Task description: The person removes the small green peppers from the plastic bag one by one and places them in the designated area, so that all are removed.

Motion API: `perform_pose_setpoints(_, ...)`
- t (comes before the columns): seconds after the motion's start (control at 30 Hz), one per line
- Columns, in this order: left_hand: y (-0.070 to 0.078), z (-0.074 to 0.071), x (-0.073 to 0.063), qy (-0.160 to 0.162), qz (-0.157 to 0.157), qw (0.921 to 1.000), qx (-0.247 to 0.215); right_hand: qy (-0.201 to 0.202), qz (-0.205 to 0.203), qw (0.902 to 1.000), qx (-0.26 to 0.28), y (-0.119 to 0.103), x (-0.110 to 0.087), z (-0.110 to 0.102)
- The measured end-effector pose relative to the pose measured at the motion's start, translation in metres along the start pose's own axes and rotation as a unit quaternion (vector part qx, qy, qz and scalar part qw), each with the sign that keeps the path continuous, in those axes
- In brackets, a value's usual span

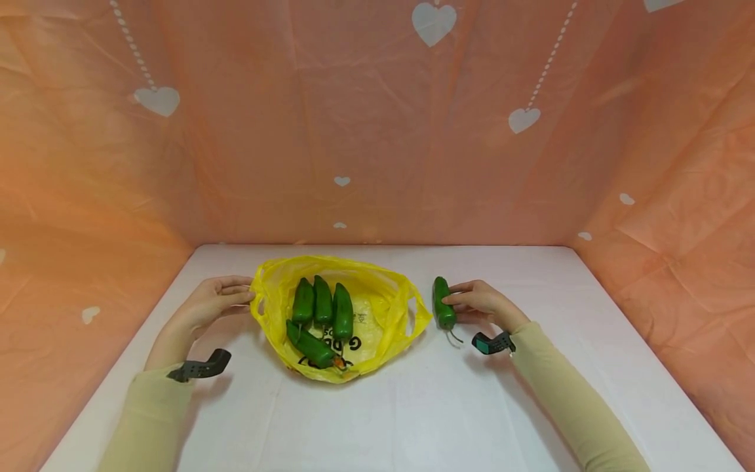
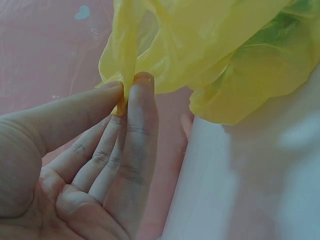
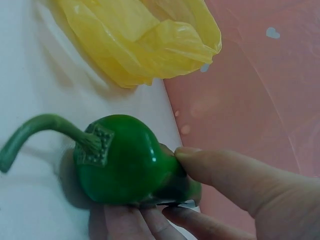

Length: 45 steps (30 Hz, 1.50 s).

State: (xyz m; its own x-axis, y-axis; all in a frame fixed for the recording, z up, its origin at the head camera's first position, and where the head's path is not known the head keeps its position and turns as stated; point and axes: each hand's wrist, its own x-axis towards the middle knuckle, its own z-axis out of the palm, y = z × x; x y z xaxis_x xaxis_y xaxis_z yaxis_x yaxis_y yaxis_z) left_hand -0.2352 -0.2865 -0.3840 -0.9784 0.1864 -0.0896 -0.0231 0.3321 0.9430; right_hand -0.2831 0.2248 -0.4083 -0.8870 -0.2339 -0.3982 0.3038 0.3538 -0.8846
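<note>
A yellow plastic bag (image 1: 377, 328) lies spread wide on the table, its mouth facing up. Inside it are several green peppers (image 1: 323, 301), three side by side and one slanted below them. At the bag's left handle, my left hand (image 1: 215, 301) pinches the plastic between thumb and index finger, as the left wrist view shows. To the right of the bag, my right hand (image 1: 480, 303) grips another green pepper (image 1: 444, 305), thumb on one side and fingers on the other. Its curved stem (image 3: 47, 122) points toward the near side of the table.
The white table (image 1: 383, 426) reaches back to an orange cloth wall (image 1: 366, 131) with white hearts, which also closes off both sides. A black strap mount (image 1: 203, 366) sits on the left wrist and another mount (image 1: 492, 343) on the right.
</note>
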Motion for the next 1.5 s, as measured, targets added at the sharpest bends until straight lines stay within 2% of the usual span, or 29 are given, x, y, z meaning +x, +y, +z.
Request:
perform_pose_setpoints(0.17, -0.0008, -0.0006, -0.0012, 0.002, -0.001, 1.0000, -0.001, 0.004, -0.004, 0.9997, -0.025, -0.0007, 0.0013, -0.0001)
perform_pose_setpoints(0.57, -0.0002, -0.0015, -0.0021, -0.001, 0.008, 0.9999, -0.010, 0.009, 0.007, 0.9989, -0.046, -0.0033, 0.0028, 0.0001)
perform_pose_setpoints(0.8, 0.0009, -0.0027, -0.0028, 0.000, 0.010, 0.9999, -0.010, -0.002, 0.001, 0.9970, -0.077, -0.0057, 0.0010, -0.0011)
perform_pose_setpoints(1.07, 0.0015, -0.0028, -0.0026, -0.002, 0.013, 0.9999, -0.010, -0.015, -0.012, 0.9960, -0.087, -0.0068, -0.0033, -0.0039)
perform_pose_setpoints(1.23, 0.0016, -0.0030, -0.0021, -0.001, 0.011, 0.9999, -0.010, -0.008, -0.019, 0.9947, -0.101, -0.0067, -0.0041, -0.0045)
perform_pose_setpoints(1.5, 0.0010, -0.0030, -0.0018, -0.002, 0.013, 0.9996, -0.023, -0.010, -0.023, 0.9960, -0.086, -0.0038, -0.0049, -0.0044)
